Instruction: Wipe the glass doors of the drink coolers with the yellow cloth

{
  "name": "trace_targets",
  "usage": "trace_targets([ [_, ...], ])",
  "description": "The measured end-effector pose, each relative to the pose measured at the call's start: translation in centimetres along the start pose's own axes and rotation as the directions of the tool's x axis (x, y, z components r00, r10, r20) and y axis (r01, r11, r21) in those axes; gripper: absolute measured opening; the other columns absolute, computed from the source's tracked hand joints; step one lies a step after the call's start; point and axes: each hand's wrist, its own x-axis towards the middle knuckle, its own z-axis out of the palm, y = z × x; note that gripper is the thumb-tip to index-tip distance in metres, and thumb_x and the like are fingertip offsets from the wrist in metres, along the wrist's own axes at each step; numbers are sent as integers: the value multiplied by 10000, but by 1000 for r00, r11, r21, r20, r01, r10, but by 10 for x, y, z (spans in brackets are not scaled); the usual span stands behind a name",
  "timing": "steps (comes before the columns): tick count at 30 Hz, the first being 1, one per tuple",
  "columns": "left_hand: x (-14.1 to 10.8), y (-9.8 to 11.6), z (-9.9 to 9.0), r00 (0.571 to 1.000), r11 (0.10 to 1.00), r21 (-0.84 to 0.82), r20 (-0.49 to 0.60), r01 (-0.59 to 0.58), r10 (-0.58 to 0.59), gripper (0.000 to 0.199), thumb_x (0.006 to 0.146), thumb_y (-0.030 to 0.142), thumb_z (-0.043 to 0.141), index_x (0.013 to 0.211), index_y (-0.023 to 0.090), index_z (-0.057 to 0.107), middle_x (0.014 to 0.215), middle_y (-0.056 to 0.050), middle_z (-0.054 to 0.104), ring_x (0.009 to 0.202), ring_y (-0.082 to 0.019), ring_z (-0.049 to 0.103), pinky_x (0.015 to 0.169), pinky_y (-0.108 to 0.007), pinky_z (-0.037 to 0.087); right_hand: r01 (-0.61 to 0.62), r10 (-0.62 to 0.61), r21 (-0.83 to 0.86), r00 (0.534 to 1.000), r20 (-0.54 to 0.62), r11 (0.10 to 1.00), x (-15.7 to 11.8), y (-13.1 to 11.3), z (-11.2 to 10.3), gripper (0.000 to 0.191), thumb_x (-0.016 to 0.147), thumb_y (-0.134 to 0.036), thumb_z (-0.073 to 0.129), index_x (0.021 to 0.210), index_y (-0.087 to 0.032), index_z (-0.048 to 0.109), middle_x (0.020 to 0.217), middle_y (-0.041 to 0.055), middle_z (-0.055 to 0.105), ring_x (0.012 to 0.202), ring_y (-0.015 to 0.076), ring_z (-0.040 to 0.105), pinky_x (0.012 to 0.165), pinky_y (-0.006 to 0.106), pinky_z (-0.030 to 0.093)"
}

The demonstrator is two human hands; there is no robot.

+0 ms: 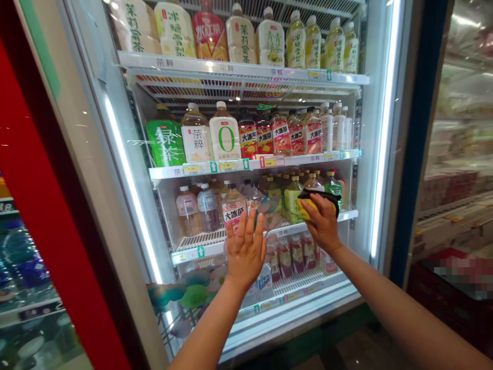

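Observation:
A glass door [208, 200] stands in front of shelves of bottled drinks, with faint reflections on it. My left hand [245, 252] is held up flat against the glass or very close to it, fingers stretched out, in front of a bottle with a pink label [233, 208]. To the right, my right hand [321, 221] presses a folded black and yellow cloth [327, 198] to the glass at the height of the third shelf. Its fingers are bent over the cloth. Behind the cloth stand green-labelled bottles [293, 200], partly hidden.
Bright light strips [133, 190] run up both sides of the cooler. Large tea bottles [210, 33] fill the top shelf. A red panel [34, 205] borders the left, with another bottle shelf [31, 313] beyond it. At the right are stocked shelves [450, 190] and a dark red case [435, 293].

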Motion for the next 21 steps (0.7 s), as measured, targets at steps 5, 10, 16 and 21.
trace_targets([
  [5, -7, -15, -1, 999, 996, -87, -24, 24, -26, 809, 973, 319, 597, 1650, 178, 175, 1689, -119, 260, 1605, -260, 62, 1327, -553, 32, -160, 146, -139, 984, -106, 977, 45, -40, 24, 638, 934, -277, 555, 1561, -302, 440, 1496, 126, 517, 1373, 317, 471, 1153, 515, 362],
  [10, -13, -18, -3, 999, 992, -121, -26, 39, -42, 801, 968, 321, 609, 1646, 182, 206, 1692, -125, 250, 1606, -263, 74, 1325, -552, 31, 132, -115, -68, 970, 212, 989, 2, -41, 4, 554, 919, -296, 561, 1472, -307, 548, 1532, 86, 523, 1479, 297, 394, 1221, 543, 290],
  [16, -20, -14, -2, 1000, 993, -111, 7, 30, -29, 814, 965, 311, 612, 1646, 158, 193, 1682, -143, 271, 1606, -258, 30, 1319, -555, -7, -92, 99, -110, 993, 62, 990, 35, -18, 5, 523, 990, -329, 479, 1509, -272, 504, 1568, 99, 496, 1533, 291, 311, 1237, 573, 235],
  [21, -14, -20, -7, 996, 994, -88, 61, 67, -62, 831, 968, 307, 607, 1652, 163, 156, 1680, -135, 280, 1606, -257, 27, 1320, -555, 5, -7, 15, -64, 992, 123, 998, 67, -82, 27, 586, 959, -364, 518, 1541, -308, 468, 1624, 54, 430, 1562, 301, 231, 1258, 546, 198],
])
